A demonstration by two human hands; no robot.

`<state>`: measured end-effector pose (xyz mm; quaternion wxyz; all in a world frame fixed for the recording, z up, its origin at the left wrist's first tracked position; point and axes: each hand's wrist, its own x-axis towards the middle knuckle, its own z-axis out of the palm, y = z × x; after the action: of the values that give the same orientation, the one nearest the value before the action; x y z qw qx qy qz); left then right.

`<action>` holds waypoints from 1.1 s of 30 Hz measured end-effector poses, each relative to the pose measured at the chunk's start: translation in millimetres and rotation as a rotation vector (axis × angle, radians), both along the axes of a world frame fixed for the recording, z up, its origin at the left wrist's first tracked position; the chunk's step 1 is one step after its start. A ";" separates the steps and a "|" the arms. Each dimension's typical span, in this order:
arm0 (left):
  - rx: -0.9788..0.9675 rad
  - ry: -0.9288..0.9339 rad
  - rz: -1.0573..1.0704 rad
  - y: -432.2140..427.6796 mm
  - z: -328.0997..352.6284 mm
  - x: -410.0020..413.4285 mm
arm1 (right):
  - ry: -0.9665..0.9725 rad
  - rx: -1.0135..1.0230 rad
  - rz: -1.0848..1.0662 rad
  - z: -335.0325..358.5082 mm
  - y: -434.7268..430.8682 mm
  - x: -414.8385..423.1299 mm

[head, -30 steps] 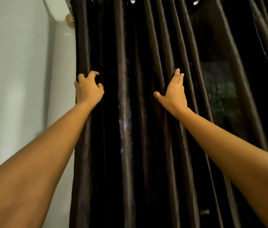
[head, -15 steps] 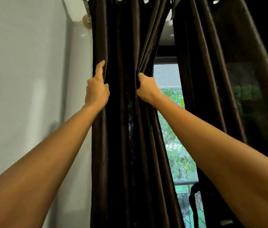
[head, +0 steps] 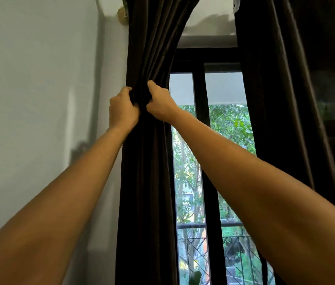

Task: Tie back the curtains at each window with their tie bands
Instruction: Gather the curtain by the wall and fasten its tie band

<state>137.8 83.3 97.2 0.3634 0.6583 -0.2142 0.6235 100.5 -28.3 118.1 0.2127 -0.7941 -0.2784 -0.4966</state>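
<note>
Two curtains show, both of dark brown cloth with a dull sheen and long vertical folds. The left curtain (head: 146, 182) runs from 12 o'clock down to 6 o'clock just left of the middle. It is drawn into one narrow bunch against the edge of the window (head: 224, 89). Above the grip its folds fan out toward the top; below it they hang straight and close. The right curtain (head: 298, 79) fills the 1 to 4 o'clock side, hanging loose and wide over the window's right part.

Two bare hands meet on the left curtain at about 11 o'clock. The left hand (head: 123, 109) clenches the bunch from its 9 o'clock side, its fingers (head: 126, 91) curled into the cloth. The right hand (head: 159, 103) grasps the same bunch from the 3 o'clock side, most of its fingers hidden behind the folds. The two hands lie just beside each other, with a strip of cloth between them.

One window is in view, with a dark frame and one upright bar between two panes. Through it, at 5 o'clock, stands one railing (head: 234, 254), with green trees (head: 232, 124) behind the glass.

One pale wall (head: 29, 99) fills the 9 o'clock side. One round finial (head: 122, 15) sits at the top by the left curtain's edge. One small white tag (head: 236, 5) hangs at the right curtain's top, possibly a label; any writing on it is too small to read.
</note>
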 end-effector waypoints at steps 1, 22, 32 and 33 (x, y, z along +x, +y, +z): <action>0.026 0.011 0.002 -2.5 -5.0 -0.5 | 0.014 0.001 -0.022 -3.2 -5.0 2.2; 0.179 0.067 -0.028 -32.6 -99.9 -8.0 | -0.119 -0.005 -0.366 -105.3 -58.2 -1.3; 0.183 0.108 -0.001 -39.3 -127.3 -16.3 | -0.037 0.050 -0.323 -131.3 -63.8 3.6; 0.200 0.110 -0.004 -40.6 -131.9 -16.5 | -0.016 0.035 -0.308 -137.7 -60.7 4.4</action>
<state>121.4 42.6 -34.7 0.3082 0.7240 -0.2564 0.5613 104.9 -89.0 -19.7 0.1455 -0.8195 -0.1461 -0.5347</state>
